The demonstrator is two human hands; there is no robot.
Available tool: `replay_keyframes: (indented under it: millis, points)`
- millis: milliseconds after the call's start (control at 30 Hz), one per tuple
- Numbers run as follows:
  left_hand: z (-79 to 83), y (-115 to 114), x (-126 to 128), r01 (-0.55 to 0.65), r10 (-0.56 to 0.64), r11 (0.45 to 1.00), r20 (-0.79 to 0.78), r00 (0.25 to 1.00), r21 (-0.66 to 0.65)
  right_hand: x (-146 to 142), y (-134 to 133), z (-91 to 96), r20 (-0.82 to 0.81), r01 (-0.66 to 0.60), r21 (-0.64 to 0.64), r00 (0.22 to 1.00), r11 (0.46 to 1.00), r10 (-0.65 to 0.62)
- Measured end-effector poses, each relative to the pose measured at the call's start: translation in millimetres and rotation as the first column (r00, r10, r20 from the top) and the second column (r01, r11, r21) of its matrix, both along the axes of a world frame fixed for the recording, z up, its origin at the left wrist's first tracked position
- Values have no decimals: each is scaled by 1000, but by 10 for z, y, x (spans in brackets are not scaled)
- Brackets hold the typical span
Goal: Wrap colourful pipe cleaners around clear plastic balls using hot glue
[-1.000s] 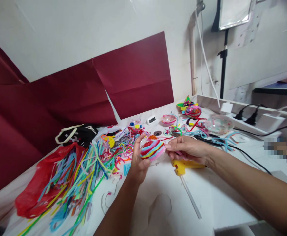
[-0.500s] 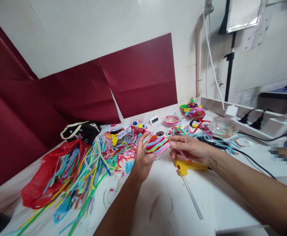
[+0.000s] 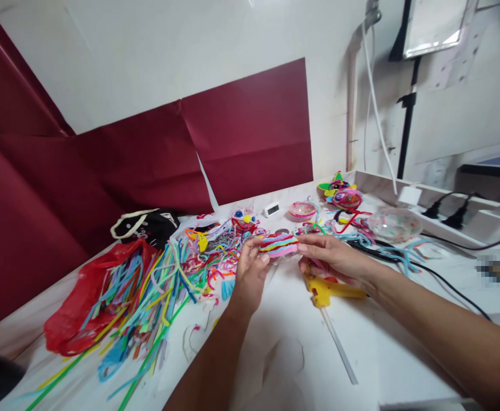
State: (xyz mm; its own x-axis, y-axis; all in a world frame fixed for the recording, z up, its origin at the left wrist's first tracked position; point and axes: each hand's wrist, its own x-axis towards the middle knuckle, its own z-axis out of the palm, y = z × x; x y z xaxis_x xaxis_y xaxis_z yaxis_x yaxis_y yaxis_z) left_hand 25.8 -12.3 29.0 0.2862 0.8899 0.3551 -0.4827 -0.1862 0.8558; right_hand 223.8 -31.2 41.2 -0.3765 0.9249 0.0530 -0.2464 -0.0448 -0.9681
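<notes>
Between my two hands is a small clear plastic dome [image 3: 279, 245] covered in rows of pink, red, yellow and light-blue pipe cleaner. My left hand [image 3: 252, 273] grips its left side, thumb in front and fingers behind. On the right edge, the fingertips of my right hand [image 3: 325, 254] pinch the dome; a pink strand shows just under them. Below my right hand a yellow hot glue gun [image 3: 333, 288] lies on the white table [image 3: 318, 354], a long clear glue stick [image 3: 339, 345] sticking out of it toward me.
At left, a red plastic bag [image 3: 72, 317] spills many-coloured pipe cleaners [image 3: 153, 308]. Behind lie a black bag [image 3: 149, 225], a small white digital timer [image 3: 271, 209], decorated bowls [image 3: 302, 211] and a clear bowl [image 3: 395, 224]. A black cable [image 3: 447, 282] and plugged-in adapters are at right.
The dome has tipped, so its striped side now looks flatter and its top shows less. Both hands keep hold of it. The whole view has shifted slightly.
</notes>
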Motion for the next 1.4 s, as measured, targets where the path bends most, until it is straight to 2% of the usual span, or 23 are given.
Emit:
replay_keyframes:
  millis: [200, 467, 700, 1000, 1200, 1400]
  points:
    - [8, -34, 33, -35, 36, 999, 26, 999, -34, -24, -22, -9, 40, 36, 21, 998, 999, -37]
    - [13, -63, 35, -14, 15, 1000, -28, 999, 23, -43, -14, -31, 115, 72, 62, 990, 995, -79]
    - [15, -52, 19, 0, 0, 1000, -47, 999, 15, -51, -15, -51, 109, 91, 72, 989, 993, -99]
    - [30, -63, 21, -46, 45, 999, -71, 996, -10, -128, -85, 46, 72, 138, 60, 987, 989, -143]
    - [19, -4, 10, 6, -5, 999, 39, 999, -33, -119, -59, 11, 72, 153, 82, 985, 985, -159]
    - [27, 17, 8, 7, -5, 998, 50, 999, -59, -114, -43, 11, 76, 165, 87, 982, 983, -171]
